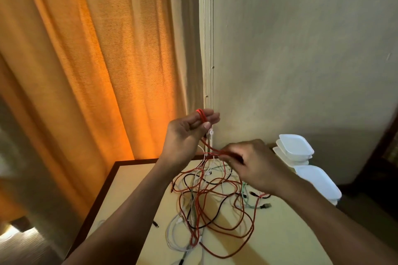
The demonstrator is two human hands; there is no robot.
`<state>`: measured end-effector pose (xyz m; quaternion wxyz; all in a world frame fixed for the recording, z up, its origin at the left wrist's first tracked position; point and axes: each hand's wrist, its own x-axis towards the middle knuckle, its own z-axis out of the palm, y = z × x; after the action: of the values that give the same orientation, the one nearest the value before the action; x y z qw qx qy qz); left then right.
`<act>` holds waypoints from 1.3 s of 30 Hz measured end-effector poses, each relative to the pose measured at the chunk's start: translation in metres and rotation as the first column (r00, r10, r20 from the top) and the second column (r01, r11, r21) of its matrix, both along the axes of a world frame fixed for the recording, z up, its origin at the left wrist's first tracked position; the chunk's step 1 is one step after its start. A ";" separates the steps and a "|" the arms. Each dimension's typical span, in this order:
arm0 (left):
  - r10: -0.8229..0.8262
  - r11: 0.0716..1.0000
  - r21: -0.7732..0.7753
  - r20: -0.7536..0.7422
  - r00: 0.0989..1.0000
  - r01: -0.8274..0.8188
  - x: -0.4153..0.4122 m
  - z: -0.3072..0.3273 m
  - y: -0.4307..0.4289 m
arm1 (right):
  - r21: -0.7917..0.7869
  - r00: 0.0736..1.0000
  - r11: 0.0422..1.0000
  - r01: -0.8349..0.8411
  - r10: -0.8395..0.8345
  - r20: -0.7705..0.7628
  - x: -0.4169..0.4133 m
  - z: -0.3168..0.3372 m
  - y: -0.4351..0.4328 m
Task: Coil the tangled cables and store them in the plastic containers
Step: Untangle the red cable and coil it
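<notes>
A tangle of red, white, black and green cables lies on the pale yellow table. My left hand is raised above the table's far edge, with a red cable looped over its fingers and pinched by the thumb. The red strand runs down to my right hand, which pinches it just above the tangle. White plastic containers stand at the table's right: a stack by the wall and another nearer me.
An orange curtain hangs at the left and a plain wall stands behind the table. The table has a dark wooden rim along its left side. A loose black connector lies left of the tangle.
</notes>
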<state>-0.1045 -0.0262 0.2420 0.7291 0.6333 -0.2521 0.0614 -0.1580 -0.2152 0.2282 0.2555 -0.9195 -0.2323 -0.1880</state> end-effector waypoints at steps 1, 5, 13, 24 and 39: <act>0.026 0.994 0.108 0.028 0.999 -0.029 0.001 -0.004 0.004 | -0.035 0.999 0.999 0.010 -0.008 0.037 0.000 0.009 -0.006; -0.079 0.920 0.382 -0.039 0.996 0.088 -0.003 -0.013 0.016 | -0.095 0.987 0.995 -0.042 0.056 0.149 0.004 0.050 -0.024; -0.323 0.896 0.258 -0.176 0.930 0.361 -0.026 0.003 0.016 | 0.133 0.973 0.983 -0.126 0.096 0.210 0.035 0.091 -0.030; -0.523 0.844 -0.219 -0.132 0.842 0.490 -0.039 0.030 0.010 | 0.407 0.933 0.912 -0.055 0.193 -0.305 0.052 0.011 -0.008; -0.355 0.870 -0.412 -0.142 0.924 0.271 -0.007 0.015 0.012 | -0.219 0.996 0.973 -0.070 0.055 -0.072 0.017 0.005 -0.001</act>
<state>-0.1112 -0.0145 0.2569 0.8618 0.4312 -0.2552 -0.0784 -0.1408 -0.2160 0.2336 0.1647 -0.9401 -0.2723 -0.1224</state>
